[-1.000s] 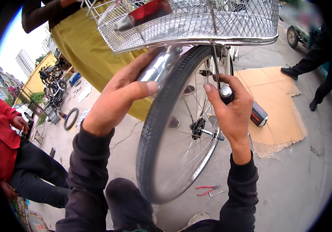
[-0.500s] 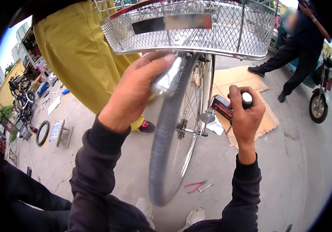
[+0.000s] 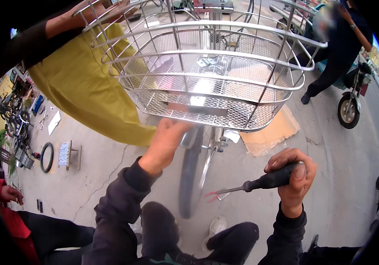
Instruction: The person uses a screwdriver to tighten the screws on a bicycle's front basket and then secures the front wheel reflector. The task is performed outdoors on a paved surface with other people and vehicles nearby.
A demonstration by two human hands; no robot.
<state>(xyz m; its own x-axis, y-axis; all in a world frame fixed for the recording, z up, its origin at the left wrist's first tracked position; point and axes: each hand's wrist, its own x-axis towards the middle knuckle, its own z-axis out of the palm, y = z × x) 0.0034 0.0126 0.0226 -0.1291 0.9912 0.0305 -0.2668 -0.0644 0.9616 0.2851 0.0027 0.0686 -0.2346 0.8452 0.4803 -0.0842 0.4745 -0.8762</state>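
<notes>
My left hand (image 3: 165,145) is closed at the end of a silver mudguard (image 3: 188,138), just under the front of a wire basket (image 3: 260,129). The basket rim hides part of its fingertips. Below the hand runs a bicycle wheel with a grey-black tyre (image 3: 188,185), smeared by motion. My right hand (image 3: 294,179) grips a screwdriver (image 3: 271,179) by its black handle, clear of the bicycle, with the shaft pointing left. Beyond the screwdriver tip, red-handled pliers (image 3: 210,194) and a hex key (image 3: 223,196) lie on the ground.
Torn cardboard (image 3: 273,134) lies behind the basket's right side. A person in yellow trousers (image 3: 83,88) stands close at the left. Further left are a small stool (image 3: 68,154) and a loose tyre (image 3: 46,157). A motorbike (image 3: 350,104) stands at the right.
The basket now appears lower and larger in view, and I see down into it. My right hand has come lower and nearer, turning the screwdriver to point left. The left hand stays at the mudguard.
</notes>
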